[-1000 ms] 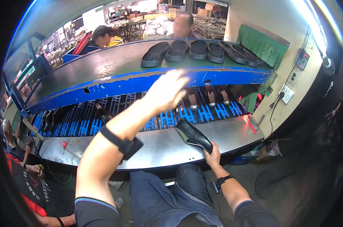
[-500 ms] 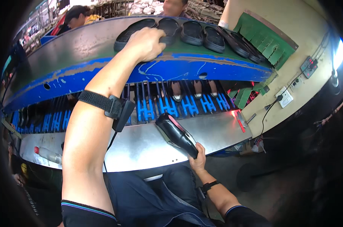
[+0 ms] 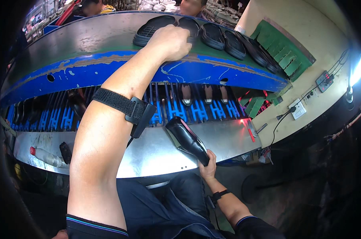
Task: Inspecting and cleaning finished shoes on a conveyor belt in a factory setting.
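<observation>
My left hand [image 3: 173,43] reaches over the raised dark green surface with its fingers curled closed at the near end of a black shoe sole [image 3: 189,27]. The fingertips are partly hidden. Beside it on the left lies another black sole [image 3: 148,31], partly covered by the hand. My right hand [image 3: 208,166] grips the lower end of a glossy black shoe upper [image 3: 184,135], which slants up and left over the metal worktop [image 3: 144,159]. A pinkish strip shows along its upper side.
More black soles [image 3: 213,36] line the raised surface toward a green slotted flap [image 3: 282,49]. Beneath the chipped blue edge [image 3: 228,73], blue rack bars [image 3: 196,107] carry several shoes. A clear bottle [image 3: 49,156] lies at left. Sockets [image 3: 297,109] and cables are at right. People are beyond.
The view has shifted, moving the soles rightward in the picture. My left hand has moved slightly right along the soles, closer to the second one. My right hand keeps holding the shoe upper.
</observation>
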A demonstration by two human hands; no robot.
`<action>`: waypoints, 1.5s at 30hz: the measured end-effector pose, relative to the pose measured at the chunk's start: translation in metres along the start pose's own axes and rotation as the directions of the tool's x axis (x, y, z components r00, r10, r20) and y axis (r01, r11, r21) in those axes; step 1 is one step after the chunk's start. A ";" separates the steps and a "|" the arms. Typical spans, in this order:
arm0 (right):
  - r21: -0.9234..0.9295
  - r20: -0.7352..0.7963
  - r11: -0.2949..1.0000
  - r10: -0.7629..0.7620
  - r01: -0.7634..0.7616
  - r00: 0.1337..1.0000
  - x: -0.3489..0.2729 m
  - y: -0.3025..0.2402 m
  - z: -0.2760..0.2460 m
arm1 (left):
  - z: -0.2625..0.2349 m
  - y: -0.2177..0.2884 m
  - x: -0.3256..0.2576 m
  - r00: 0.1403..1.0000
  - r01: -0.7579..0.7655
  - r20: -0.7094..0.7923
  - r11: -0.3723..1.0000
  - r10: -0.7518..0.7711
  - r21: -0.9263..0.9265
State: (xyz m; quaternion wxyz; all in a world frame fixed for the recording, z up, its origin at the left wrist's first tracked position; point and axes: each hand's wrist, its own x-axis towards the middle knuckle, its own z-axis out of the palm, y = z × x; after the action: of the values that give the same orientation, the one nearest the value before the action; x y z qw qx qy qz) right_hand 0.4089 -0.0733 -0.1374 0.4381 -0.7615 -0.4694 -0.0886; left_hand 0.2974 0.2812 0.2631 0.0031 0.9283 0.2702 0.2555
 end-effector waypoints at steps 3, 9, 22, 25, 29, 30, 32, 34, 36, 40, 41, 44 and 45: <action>-0.009 0.001 1.000 -0.011 0.011 1.000 0.000 0.001 0.000 | 0.000 0.000 0.000 1.000 -0.004 0.007 1.000 0.004 -0.007; 0.017 -0.009 1.000 -0.018 0.018 1.000 0.001 0.000 -0.001 | 0.000 0.000 0.000 1.000 -0.016 -0.018 1.000 0.016 -0.004; 0.005 0.015 1.000 0.007 -0.007 1.000 0.000 0.002 -0.001 | 0.002 0.000 0.001 1.000 0.002 -0.011 1.000 -0.002 -0.016; 0.011 0.004 1.000 -0.008 0.008 1.000 0.001 0.001 -0.002 | 0.000 0.002 0.000 1.000 0.006 -0.018 1.000 -0.007 -0.010; 0.007 0.005 1.000 -0.008 0.008 1.000 0.002 -0.001 -0.002 | -0.004 0.004 -0.001 1.000 0.014 0.005 1.000 -0.014 -0.018; 0.002 -0.007 1.000 -0.020 0.020 1.000 0.002 -0.001 -0.001 | -0.004 0.004 -0.001 0.999 0.024 0.022 1.000 -0.023 -0.020; 0.002 0.000 1.000 -0.022 0.022 1.000 0.002 -0.001 -0.001 | -0.002 0.003 -0.001 1.000 0.024 0.013 0.999 -0.023 -0.021; 0.005 -0.005 1.000 -0.028 0.029 1.000 0.001 0.000 -0.001 | 0.003 0.000 0.001 1.000 0.025 -0.005 0.999 -0.025 -0.034; -0.007 0.012 1.000 -0.020 0.020 1.000 0.000 0.000 -0.003 | 0.008 -0.003 0.003 0.999 0.037 -0.026 0.999 -0.037 -0.018; 0.023 0.033 1.000 -0.001 0.000 0.999 -0.002 0.003 -0.007 | 0.006 -0.002 0.008 0.993 0.027 -0.120 0.992 -0.012 0.124; 0.035 0.065 0.999 -0.007 0.004 0.998 -0.002 0.005 -0.007 | -0.001 -0.002 0.005 0.979 -0.062 -0.187 0.994 0.078 0.092; -0.083 0.113 0.985 0.158 -0.149 0.981 -0.012 0.004 -0.008 | -0.039 0.022 -0.031 0.921 -0.250 -0.308 0.968 0.240 0.007; 0.076 0.195 0.971 0.209 -0.227 0.958 -0.016 0.006 -0.009 | -0.058 0.033 -0.053 0.950 -0.201 -0.256 0.978 0.180 -0.058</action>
State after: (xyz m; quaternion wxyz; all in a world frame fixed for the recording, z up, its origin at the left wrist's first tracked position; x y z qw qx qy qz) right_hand 0.4074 -0.0908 -0.1440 0.4362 -0.7913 -0.4251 0.0545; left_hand 0.2477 0.2185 0.2934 -0.0167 0.9095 0.1667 0.3805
